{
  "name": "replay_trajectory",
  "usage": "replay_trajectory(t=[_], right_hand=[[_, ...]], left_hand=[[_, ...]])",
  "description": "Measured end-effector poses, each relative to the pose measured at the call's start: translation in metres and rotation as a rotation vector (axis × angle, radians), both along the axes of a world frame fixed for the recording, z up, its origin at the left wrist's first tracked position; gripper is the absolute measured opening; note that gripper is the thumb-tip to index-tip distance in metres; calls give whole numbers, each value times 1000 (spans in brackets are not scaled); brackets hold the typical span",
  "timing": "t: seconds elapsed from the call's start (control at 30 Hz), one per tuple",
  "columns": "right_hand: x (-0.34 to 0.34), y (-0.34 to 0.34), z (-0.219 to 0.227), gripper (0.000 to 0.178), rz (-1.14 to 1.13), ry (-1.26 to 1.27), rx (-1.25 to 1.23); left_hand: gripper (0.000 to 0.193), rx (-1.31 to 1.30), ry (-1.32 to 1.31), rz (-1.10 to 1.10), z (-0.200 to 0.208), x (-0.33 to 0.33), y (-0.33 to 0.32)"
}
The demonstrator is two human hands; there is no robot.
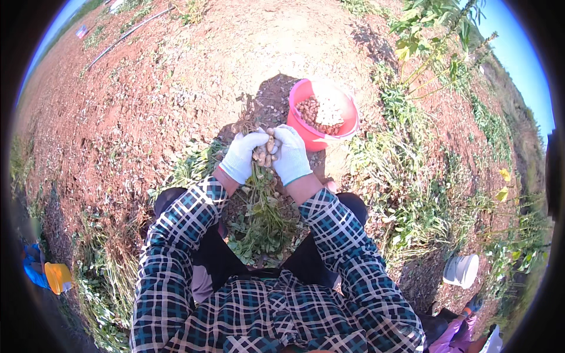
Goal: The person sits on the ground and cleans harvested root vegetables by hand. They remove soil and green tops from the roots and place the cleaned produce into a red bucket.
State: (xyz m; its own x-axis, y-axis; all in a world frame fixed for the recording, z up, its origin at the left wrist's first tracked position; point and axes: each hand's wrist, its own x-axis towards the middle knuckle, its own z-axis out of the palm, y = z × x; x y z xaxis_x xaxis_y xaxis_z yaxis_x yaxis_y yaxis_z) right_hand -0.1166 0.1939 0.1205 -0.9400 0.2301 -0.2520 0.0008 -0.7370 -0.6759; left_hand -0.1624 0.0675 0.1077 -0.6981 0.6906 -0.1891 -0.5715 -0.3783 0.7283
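Note:
In front of my knees, both hands wear white knitted gloves and meet at a cluster of peanuts [263, 156] on an uprooted peanut plant. My left hand [239, 156] is closed round the plant where the pods hang. My right hand [291, 155] has its fingers curled onto the pods from the other side; the fingertips are partly hidden. The plant's green leafy stems [262, 203] trail down between my legs. Just beyond my right hand stands a pink bucket [312, 139], partly filled with picked peanuts [321, 112].
Pulled peanut plants [406, 194] lie in a row to my right, with more at the left [106, 282]. A tall leafy weed [435, 65] rises at the far right. A white bucket [461, 271] and another person [456, 335] are at the lower right. A yellow bucket [57, 277] is at the left.

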Motion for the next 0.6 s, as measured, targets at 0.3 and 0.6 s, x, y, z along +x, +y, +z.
replay_trajectory(t=[0.3, 0.6], right_hand=[[-6, 18, 29, 16, 10, 83, -427], [6, 21, 28, 35, 254, -166, 36]], left_hand=[[36, 75, -32, 41, 29, 3, -7], [14, -84, 95, 90, 48, 14, -1]])
